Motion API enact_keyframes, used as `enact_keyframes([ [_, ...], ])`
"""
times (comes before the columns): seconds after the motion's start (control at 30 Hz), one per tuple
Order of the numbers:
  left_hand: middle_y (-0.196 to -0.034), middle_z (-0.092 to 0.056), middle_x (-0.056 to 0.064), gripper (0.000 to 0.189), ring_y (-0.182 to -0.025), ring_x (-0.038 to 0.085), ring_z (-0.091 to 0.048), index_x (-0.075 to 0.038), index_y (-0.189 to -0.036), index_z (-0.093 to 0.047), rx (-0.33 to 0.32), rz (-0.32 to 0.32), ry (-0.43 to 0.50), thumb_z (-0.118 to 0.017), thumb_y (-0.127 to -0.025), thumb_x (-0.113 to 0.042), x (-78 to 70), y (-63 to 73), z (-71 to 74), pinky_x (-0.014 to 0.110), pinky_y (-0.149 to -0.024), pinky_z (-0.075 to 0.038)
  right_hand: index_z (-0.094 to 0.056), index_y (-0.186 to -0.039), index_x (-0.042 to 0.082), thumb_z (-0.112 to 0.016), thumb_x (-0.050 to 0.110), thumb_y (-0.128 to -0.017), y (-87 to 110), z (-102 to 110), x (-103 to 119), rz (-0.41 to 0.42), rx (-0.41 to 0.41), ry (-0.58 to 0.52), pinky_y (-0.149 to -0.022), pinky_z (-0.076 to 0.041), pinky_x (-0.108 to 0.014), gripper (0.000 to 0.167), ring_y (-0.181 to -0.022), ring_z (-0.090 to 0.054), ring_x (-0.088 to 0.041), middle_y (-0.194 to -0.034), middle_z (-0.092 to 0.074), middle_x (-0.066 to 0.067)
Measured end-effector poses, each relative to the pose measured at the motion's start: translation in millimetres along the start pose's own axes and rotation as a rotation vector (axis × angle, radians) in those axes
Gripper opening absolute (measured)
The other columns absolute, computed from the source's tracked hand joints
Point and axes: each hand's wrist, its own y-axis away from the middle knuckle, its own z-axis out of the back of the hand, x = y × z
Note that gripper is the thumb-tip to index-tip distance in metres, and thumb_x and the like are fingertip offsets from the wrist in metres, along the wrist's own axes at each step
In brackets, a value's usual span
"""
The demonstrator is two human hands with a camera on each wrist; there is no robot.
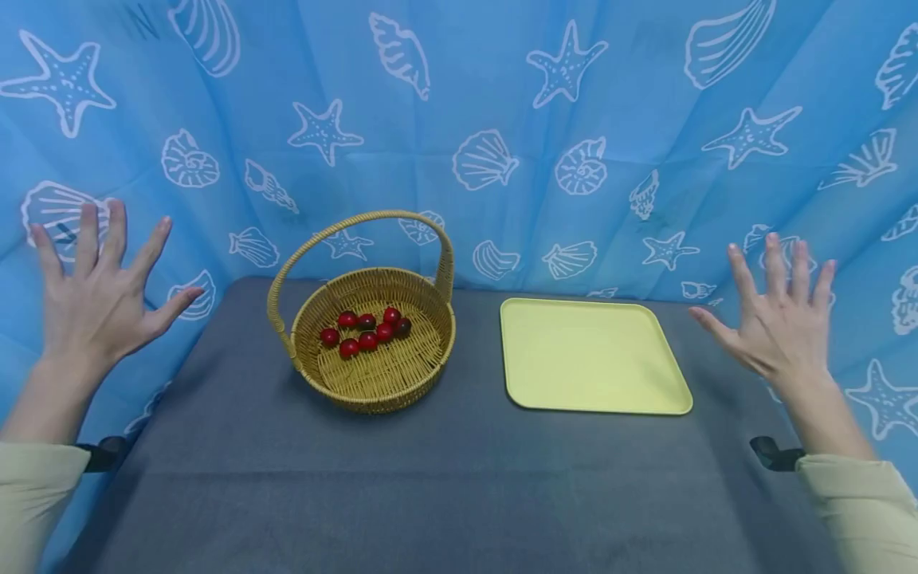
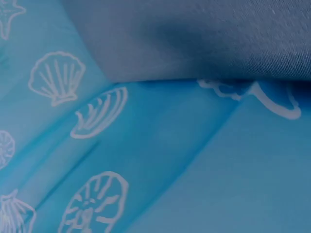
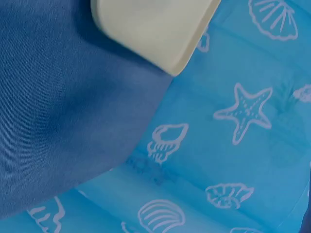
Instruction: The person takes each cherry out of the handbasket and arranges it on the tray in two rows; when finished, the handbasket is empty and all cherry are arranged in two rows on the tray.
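In the head view my left hand (image 1: 100,307) is raised at the left with its fingers spread, touching nothing. My right hand (image 1: 782,327) is held up at the right, also spread and holding nothing. Between them, a round wicker basket (image 1: 380,391) with a tall arched handle stands left of the middle. Several dark red cherries (image 1: 368,341) lie loose on its floor. Right of the basket is a pale yellow rectangular tray (image 1: 591,355) with nothing on it, nearest to my right hand. The right wrist view catches one corner of the tray (image 3: 150,34).
A dark grey cloth covers the table (image 1: 430,494). Behind it and along its sides hangs a blue curtain (image 1: 445,104) with white shells and starfish. Both wrists wear a black strap with a small camera, as on the left wrist (image 1: 107,453).
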Motion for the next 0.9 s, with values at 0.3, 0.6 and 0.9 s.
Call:
enact_keyframes([
  [0.3,-0.182,-0.010,0.020,0.096,-0.170,0.047,-0.007,-0.022,-0.173,-0.025,-0.007,0.078,0.141,-0.020,-0.102,-0.085,-12.0,8.3,2.6,0.078,-0.132,0.007,-0.024,-0.173,0.024,-0.015,0.102,-0.087,-6.7,-1.2,34.4,0.045,-0.025,-0.070,-0.132,-0.005,-0.080,0.117,-0.166,-0.011,-0.058,-0.180,-0.017,-0.028],
  [0.6,-0.158,-0.049,0.037,0.064,-0.138,0.063,-0.044,-0.007,-0.164,-0.044,0.000,0.189,0.425,-0.060,-0.106,-0.031,-32.2,28.5,-3.0,0.080,-0.110,-0.034,-0.038,-0.167,0.015,-0.034,0.090,-0.095,-24.9,-11.4,81.8,0.162,-0.109,-0.166,-0.120,-0.031,-0.082,0.104,-0.155,-0.033,-0.060,-0.169,-0.036,-0.032],
  [0.9,-0.119,-0.071,0.008,0.041,-0.104,0.001,-0.063,-0.001,-0.142,-0.062,0.050,0.267,0.708,-0.064,-0.109,-0.026,-60.6,49.8,4.1,0.020,-0.093,-0.049,-0.039,-0.161,0.002,-0.082,0.029,-0.087,-33.8,-19.5,135.8,0.239,-0.069,-0.355,-0.106,-0.046,-0.078,0.090,-0.141,-0.048,-0.059,-0.160,-0.045,-0.035],
])
